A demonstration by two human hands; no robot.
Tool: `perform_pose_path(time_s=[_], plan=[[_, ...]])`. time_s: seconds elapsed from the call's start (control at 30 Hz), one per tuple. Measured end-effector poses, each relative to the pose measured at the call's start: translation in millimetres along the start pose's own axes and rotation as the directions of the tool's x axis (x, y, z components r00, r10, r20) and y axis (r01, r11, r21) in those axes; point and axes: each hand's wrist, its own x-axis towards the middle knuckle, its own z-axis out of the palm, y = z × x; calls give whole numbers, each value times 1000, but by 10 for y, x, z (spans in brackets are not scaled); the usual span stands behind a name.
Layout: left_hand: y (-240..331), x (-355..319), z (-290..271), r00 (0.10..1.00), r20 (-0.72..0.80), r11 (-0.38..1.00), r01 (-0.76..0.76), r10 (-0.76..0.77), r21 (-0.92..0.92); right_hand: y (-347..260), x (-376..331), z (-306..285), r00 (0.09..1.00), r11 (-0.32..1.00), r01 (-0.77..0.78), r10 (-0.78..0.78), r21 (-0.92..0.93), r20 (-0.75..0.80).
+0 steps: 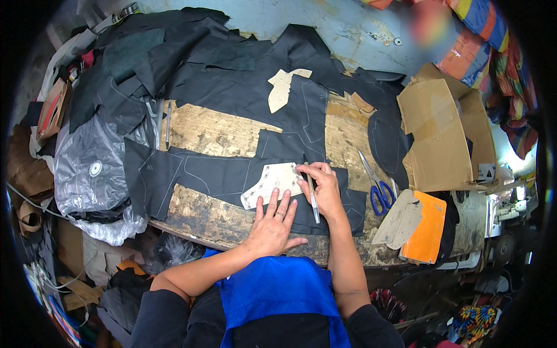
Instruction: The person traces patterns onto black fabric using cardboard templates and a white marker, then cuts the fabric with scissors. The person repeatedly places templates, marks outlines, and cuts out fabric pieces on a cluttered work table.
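My left hand point(271, 225) lies with its fingers spread on a cream card pattern piece point(271, 178), pressing it against black sheet material point(217, 173). My right hand point(322, 190) is closed around a slim pen point(314, 203) at the pattern's right edge. The pen's dark end points away from me, and its pale end hangs below my fingers. Thin light outlines run over the black material left of the pattern. Farther off, a second cream pattern piece point(281, 93) rests on more black material.
Blue-handled scissors point(380, 196) lie open to the right, beside grey card pieces point(398, 221) and an orange panel point(425, 227). A cardboard box point(435, 136) stands behind them. Another pen point(168, 125) lies on the worn wooden board point(217, 129). Clear plastic wrap point(93, 165) covers a pile at left.
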Motion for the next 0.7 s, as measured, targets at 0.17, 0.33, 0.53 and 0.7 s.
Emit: perform_pose_path(time_s=[0.17, 0.33, 0.53, 0.7], plan=[[21, 7, -13, 1000, 20, 1000, 10, -11, 25, 135, 56, -25, 935, 779, -139, 307, 612, -178], [37, 15, -18, 999, 35, 999, 20, -22, 44, 365, -6, -361, 768, 487, -73, 585, 870, -263], [13, 4, -11, 999, 33, 999, 5, -7, 43, 481, -39, -397, 691, 490, -133, 669, 862, -274], [-26, 30, -49, 999, 27, 997, -46, 45, 62, 485, -38, -335, 702, 626, -202, 628, 753, -334]])
